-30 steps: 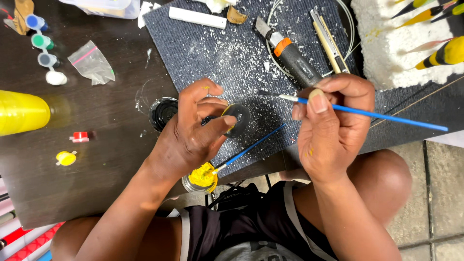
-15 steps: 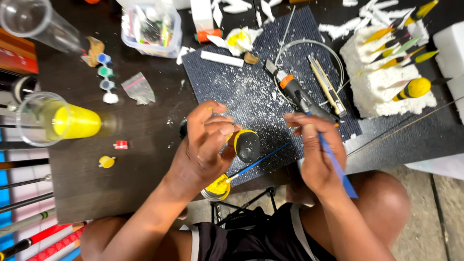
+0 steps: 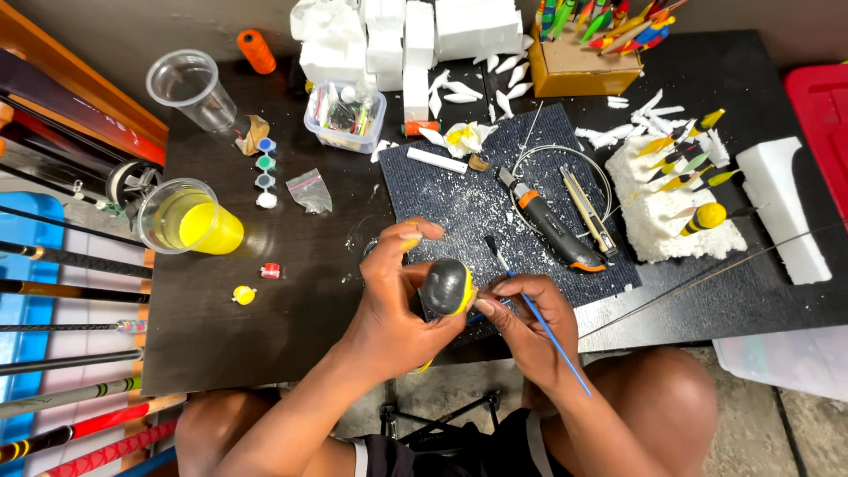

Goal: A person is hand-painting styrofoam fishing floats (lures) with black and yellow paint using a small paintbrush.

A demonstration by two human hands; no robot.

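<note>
yellow liquid fills the clear plastic cup (image 3: 188, 221) at the left edge of the dark bench (image 3: 291, 327), with an empty clear cup (image 3: 187, 87) beyond it and a row of small paint pots (image 3: 265, 170) just to their right. a small yellow float (image 3: 243, 294) lies alone on the bench, nearer the person. further right, the left hand (image 3: 397, 305) holds an egg-shaped float (image 3: 447, 288), dark grey with a yellow side, up over the near edge of a dark grey mat (image 3: 459, 208); its fingers (image 3: 405, 237) curl around the float and pinch it between thumb and fingertips. just beside it the right hand (image 3: 530, 322) pinches a thin blue-handled brush (image 3: 541, 320) between thumb and forefinger, the bristle end pointing up and left, close by the float; whether it touches cannot be told. on the mat to the right lies a black and orange utility knife (image 3: 548, 225). a white foam block (image 3: 667, 208) stuck with painted floats stands further right.
</note>
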